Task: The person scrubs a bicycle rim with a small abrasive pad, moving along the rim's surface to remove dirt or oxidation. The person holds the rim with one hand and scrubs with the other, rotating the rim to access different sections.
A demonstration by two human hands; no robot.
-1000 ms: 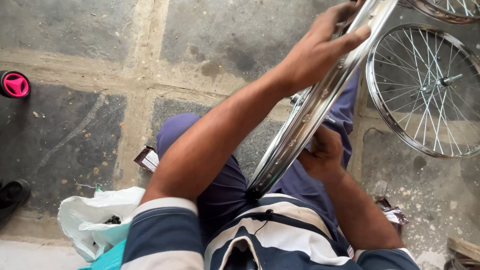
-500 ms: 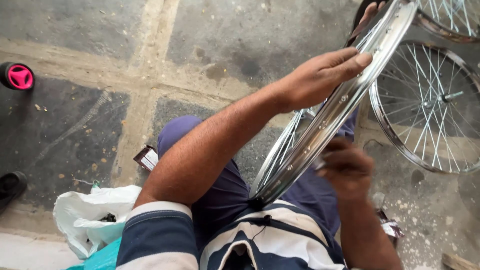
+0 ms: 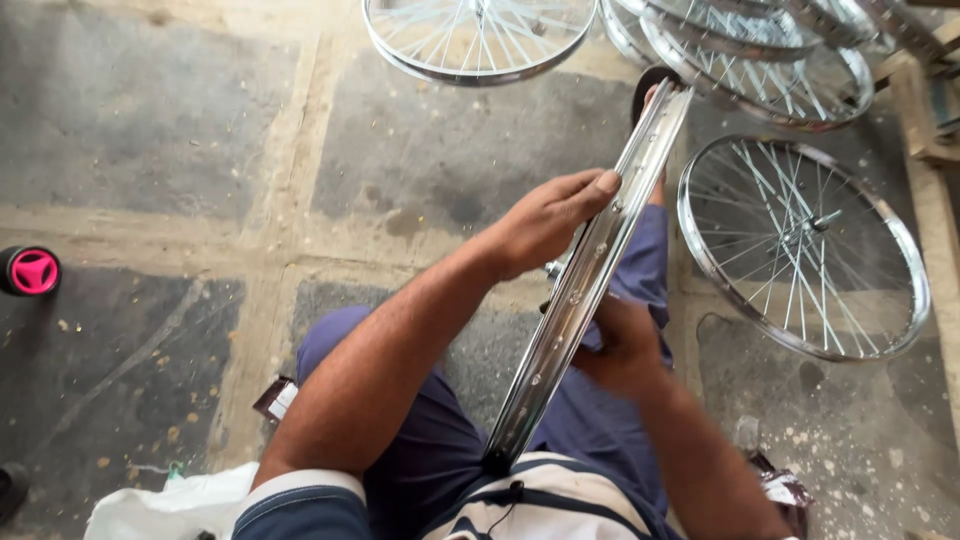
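Chrome wheel rim [image 3: 585, 290] is standing edge-on across the person's lap; left hand [image 3: 545, 222] is gripping its outer edge, right hand [image 3: 620, 345] is steadying it, grip unclear.

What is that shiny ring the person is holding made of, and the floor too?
The wheel rim looks like polished or chrome-plated metal: silvery, mirror-bright, with small spoke holes. The left hand rests on its edge, and the right hand is beside it. The floor looks like rough grey stone or concrete slabs: dull, blotchy, with pale joints.

spoked wheels [image 3: 800, 245], pink wheel [image 3: 30, 271], white bag [image 3: 165, 510]
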